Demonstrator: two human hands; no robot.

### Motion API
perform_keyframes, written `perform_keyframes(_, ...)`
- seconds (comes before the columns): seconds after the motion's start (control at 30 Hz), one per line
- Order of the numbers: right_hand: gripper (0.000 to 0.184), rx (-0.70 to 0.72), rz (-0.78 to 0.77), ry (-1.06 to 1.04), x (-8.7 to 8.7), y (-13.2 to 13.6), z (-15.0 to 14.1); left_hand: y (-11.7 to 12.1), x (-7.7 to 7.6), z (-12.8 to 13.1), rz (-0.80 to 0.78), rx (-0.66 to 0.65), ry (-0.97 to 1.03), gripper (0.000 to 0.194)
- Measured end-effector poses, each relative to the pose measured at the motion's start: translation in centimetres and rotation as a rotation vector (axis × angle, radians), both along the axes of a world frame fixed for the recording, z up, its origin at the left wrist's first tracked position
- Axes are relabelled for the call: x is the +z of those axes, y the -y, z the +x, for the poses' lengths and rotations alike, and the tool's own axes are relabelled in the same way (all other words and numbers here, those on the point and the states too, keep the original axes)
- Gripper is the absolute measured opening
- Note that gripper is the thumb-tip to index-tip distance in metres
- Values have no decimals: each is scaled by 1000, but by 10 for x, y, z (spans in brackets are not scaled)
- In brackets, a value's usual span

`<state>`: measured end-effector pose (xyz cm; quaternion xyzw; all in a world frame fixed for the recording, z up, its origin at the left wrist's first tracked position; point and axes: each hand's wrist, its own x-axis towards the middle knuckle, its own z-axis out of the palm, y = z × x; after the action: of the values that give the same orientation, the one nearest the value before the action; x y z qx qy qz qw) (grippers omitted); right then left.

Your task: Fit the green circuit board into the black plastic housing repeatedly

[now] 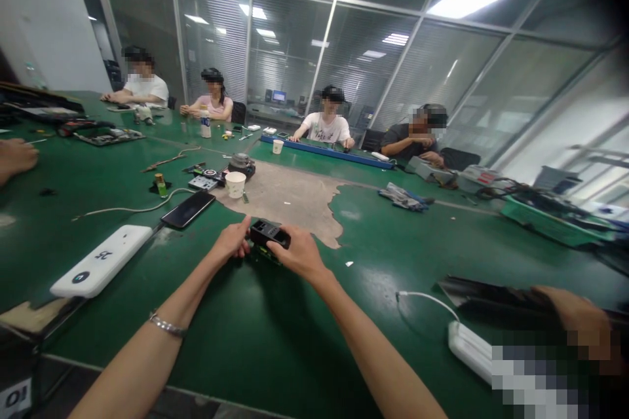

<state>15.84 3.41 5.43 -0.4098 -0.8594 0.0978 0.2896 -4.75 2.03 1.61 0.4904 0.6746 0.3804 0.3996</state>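
Note:
A small black plastic housing (268,230) with cut-outs in its top is held just above the green table in front of me. Under it shows the edge of a green circuit board (265,252). My right hand (301,250) grips the right end, thumb along the near side. At the left end, my left hand (233,239) has its thumb up against the housing and its fingers curled below. Beyond the hands stand a paper cup (235,186) and a dark round part (242,165). A smartphone (189,210) lies to the left.
A white power bank (102,260) lies at the left, another white device (469,344) with a cable at the right. Grey gloves (403,198) and a green basket (555,219) are farther right. Several people sit across the table; other people's hands show at both sides.

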Motion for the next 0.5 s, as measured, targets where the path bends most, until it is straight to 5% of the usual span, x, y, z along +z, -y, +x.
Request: perform_keyframes(0.5,52,-31,67,-98,-41,23,15,-4,-13,5,13,48,-49,81)
